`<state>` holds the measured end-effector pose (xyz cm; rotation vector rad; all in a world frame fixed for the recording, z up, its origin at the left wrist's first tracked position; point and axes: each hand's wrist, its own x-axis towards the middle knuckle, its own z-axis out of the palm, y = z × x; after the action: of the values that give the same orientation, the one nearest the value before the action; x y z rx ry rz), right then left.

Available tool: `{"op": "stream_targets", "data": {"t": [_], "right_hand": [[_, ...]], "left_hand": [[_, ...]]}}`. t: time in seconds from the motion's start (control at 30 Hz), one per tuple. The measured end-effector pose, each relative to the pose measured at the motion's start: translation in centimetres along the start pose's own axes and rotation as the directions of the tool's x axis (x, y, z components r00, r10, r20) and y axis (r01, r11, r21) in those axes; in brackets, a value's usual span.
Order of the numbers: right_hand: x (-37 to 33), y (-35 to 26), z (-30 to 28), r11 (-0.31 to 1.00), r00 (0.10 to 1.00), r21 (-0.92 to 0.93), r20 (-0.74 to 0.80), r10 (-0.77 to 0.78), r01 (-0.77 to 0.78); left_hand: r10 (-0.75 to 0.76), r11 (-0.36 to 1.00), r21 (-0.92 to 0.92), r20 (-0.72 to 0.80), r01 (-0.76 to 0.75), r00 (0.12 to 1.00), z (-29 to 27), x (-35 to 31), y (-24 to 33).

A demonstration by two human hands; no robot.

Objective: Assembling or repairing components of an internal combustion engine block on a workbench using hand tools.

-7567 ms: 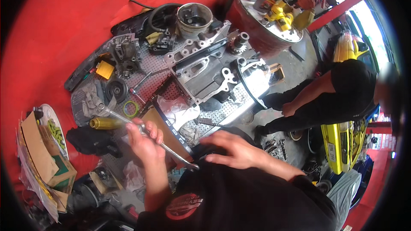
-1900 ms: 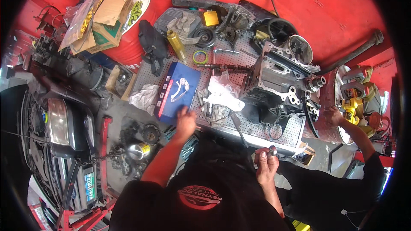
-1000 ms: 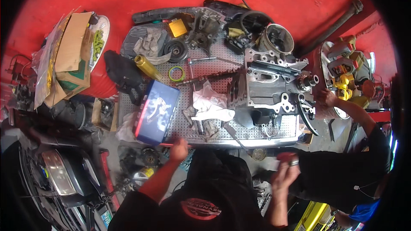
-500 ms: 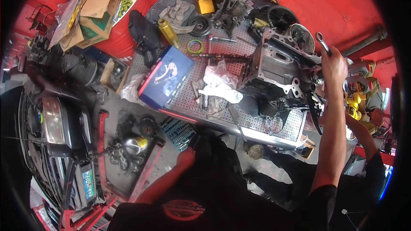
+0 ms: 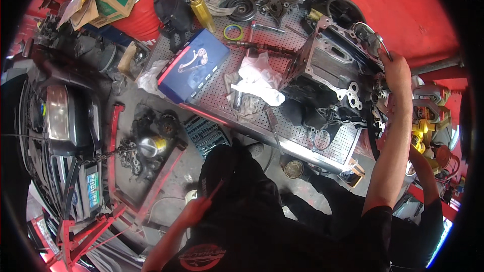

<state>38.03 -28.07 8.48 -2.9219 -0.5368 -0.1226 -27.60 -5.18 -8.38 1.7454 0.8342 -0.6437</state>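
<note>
Since half a second ago, right hand (image 5: 395, 68) has lowered, gripping a spanner (image 5: 375, 40) at the engine block (image 5: 330, 78) on the desk's (image 5: 222, 78) right end; left hand (image 5: 194, 211) hangs below, pinching a thin red stick (image 5: 216, 190).

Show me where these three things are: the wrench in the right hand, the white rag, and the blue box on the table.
wrench (image 5: 379, 42), head view, on its shaft above the fist.
white rag (image 5: 258, 78), head view, middle of the cloth.
blue box (image 5: 194, 65), head view, centre of its lid.
</note>
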Motion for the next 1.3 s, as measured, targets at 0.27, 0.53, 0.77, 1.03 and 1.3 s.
{"op": "stream_targets", "data": {"t": [0.27,0.53,0.77,1.03,1.3], "right_hand": [[0.7,0.1,0.2,0.999,0.997,-0.048,0.072,0.014,-0.011],[0.8,-0.8,-0.3,0.993,0.98,-0.086,0.176,0.091,-0.077],[1.1,-0.6,0.1,0.988,0.979,-0.149,0.19,0.073,-0.045],[0.9,-0.4,0.1,0.989,0.985,-0.08,0.116,0.13,-0.121],[0.0,-0.8,0.1,0.975,0.978,0.11,-0.063,0.2,-0.192]], "left_hand": [[0.028,0.982,-0.116,-0.689,-0.149,0.724,-2.6,-1.8,-2.8],[-0.221,0.919,-0.354,-0.826,-0.172,0.519,-7.1,-0.7,-8.8],[0.195,0.919,0.342,-0.828,0.198,0.525,-1.0,3.0,-24.3],[-0.059,0.902,0.287,-0.661,0.324,0.748,-2.3,6.6,-28.6],[0.15,0.898,0.401,-0.67,0.184,0.727,-3.6,12.3,-21.2]]}}
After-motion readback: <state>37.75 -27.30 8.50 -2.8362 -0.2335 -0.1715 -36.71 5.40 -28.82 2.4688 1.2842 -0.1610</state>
